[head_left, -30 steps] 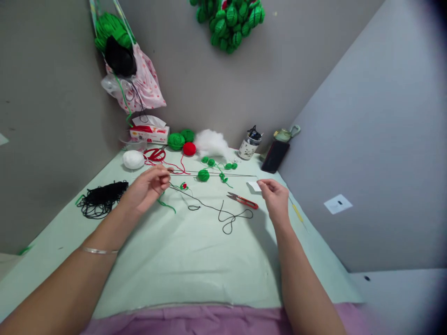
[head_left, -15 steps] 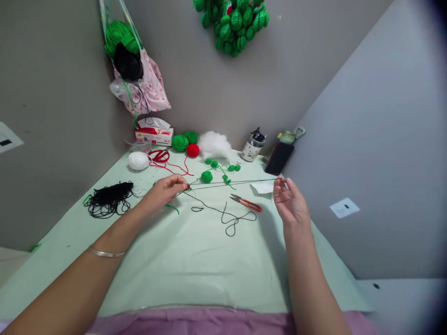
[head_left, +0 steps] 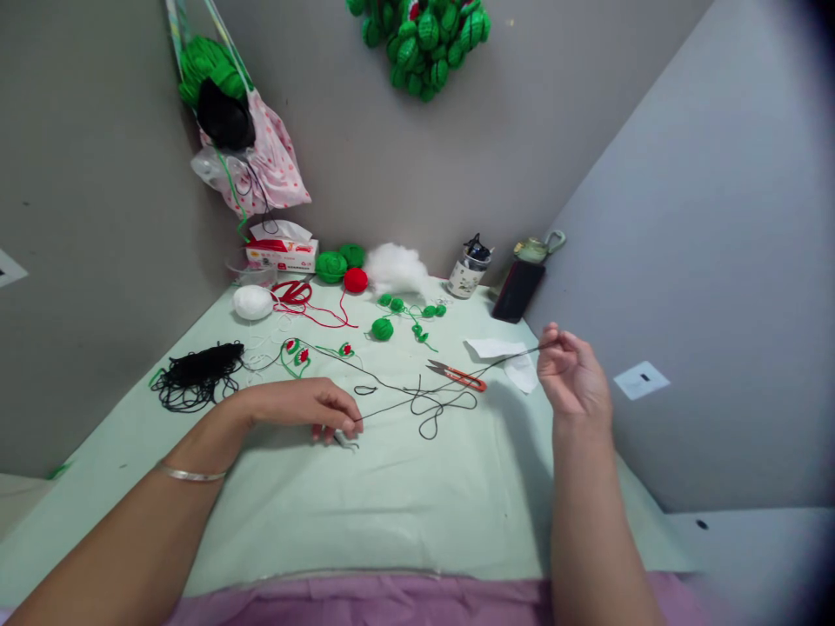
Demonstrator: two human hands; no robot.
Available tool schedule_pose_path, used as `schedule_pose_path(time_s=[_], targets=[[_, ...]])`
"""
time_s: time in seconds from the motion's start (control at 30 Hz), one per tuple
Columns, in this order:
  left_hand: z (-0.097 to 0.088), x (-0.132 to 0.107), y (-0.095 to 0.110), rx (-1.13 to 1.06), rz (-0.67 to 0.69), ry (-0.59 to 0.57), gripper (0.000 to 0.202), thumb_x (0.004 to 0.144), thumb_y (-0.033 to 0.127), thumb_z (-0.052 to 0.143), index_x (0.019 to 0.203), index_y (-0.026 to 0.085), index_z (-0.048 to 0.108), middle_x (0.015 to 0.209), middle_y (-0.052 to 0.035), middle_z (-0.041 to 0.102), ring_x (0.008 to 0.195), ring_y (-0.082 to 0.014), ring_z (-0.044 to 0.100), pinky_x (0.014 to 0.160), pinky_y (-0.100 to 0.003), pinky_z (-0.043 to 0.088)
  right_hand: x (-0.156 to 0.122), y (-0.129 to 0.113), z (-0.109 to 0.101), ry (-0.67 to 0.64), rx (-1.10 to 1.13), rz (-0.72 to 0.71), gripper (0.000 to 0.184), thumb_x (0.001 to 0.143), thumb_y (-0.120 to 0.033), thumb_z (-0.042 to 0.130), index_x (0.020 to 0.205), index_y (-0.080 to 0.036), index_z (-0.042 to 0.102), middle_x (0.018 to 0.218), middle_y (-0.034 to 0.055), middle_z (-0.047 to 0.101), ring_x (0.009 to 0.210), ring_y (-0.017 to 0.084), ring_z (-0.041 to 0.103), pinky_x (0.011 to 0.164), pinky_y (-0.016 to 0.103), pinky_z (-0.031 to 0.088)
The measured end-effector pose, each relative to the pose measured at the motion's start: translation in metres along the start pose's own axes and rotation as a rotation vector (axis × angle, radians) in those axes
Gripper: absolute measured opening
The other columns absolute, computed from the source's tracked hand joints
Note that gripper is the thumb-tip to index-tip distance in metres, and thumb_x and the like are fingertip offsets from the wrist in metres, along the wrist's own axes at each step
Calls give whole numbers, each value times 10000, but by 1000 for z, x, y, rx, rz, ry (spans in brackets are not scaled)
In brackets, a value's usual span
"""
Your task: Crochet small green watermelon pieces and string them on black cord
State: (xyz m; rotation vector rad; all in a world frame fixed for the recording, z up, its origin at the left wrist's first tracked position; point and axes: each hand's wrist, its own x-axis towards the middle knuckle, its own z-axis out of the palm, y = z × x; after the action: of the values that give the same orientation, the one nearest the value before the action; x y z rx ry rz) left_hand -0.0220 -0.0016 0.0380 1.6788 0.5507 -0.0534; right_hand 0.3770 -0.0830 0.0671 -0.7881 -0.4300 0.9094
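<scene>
My left hand (head_left: 306, 407) rests on the pale green cloth (head_left: 365, 487), its fingers pinched on one end of a thin black thread (head_left: 450, 387) and a small pale piece under the fingertips. That thread runs taut up and to the right to my right hand (head_left: 572, 376), which is raised above the cloth and pinches the other end. Red thread snips (head_left: 457, 376) lie under the thread. A loose black cord (head_left: 434, 409) loops on the cloth between my hands. Small green-and-red crocheted pieces (head_left: 297, 355) lie behind my left hand.
A black yarn tangle (head_left: 196, 372) lies at the left. Farther back are a white ball (head_left: 251, 302), red yarn (head_left: 290, 292), green and red balls (head_left: 339, 265), white stuffing (head_left: 397, 268), a tissue box (head_left: 280, 252), a jar (head_left: 468, 274) and a dark phone (head_left: 517, 291). White paper (head_left: 509, 355) lies near my right hand.
My left hand has moved toward me and down onto the cloth, still pinching the thread. My right hand has moved right and up, so the thread now slants between them.
</scene>
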Motion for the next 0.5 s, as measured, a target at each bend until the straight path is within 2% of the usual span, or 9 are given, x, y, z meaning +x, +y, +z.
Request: schedule_pose_path(time_s=[0.03,0.07,0.17,0.2,0.23,0.37,0.5], targets=[[-1,2,-2,8,24,87,265,816,424,643,970,255,777,943,-72,740,749,-202,655,640,-275,489,0,-2,-1,-18,-13,16,111,803,-101,682,760,-159,596,807,0,659,619,41,647,430,57,497],[-2,5,-5,27,59,232,268,815,419,642,977,251,772,954,-73,741,805,-219,660,682,-288,497,-1,-2,-1,-29,-19,33,115,809,-108,682,762,-161,592,782,-12,643,566,26,611,407,56,475],[-11,16,-15,158,148,805,270,827,404,609,981,232,748,1005,-73,735,943,-255,641,832,-342,487,-5,-1,3,-56,-13,79,166,818,-133,698,738,-167,556,671,-61,563,440,-9,477,351,54,395],[-14,19,-17,230,158,949,266,835,393,590,983,227,737,1041,-72,729,992,-263,628,887,-360,470,-6,0,4,-63,-11,87,183,818,-143,706,733,-168,546,631,-79,526,410,-15,434,334,58,363],[-19,20,-20,302,163,1044,263,844,380,569,988,225,726,1077,-71,720,1041,-268,613,932,-371,450,-7,1,6,-62,-10,90,189,821,-152,709,733,-168,542,592,-96,485,385,-17,398,320,65,334],[-44,7,-30,501,121,1183,274,861,341,517,1018,218,705,1124,-71,698,1097,-275,589,950,-374,439,-7,3,5,3,-2,42,147,878,-170,646,756,-157,567,494,-127,373,326,-11,316,292,99,270],[-69,-19,-42,611,-4,1286,267,836,333,540,1007,218,711,1102,-84,695,1055,-284,587,908,-374,429,-3,3,-3,72,9,-54,133,874,-167,637,755,-155,577,484,-122,368,325,-8,317,297,107,267]])
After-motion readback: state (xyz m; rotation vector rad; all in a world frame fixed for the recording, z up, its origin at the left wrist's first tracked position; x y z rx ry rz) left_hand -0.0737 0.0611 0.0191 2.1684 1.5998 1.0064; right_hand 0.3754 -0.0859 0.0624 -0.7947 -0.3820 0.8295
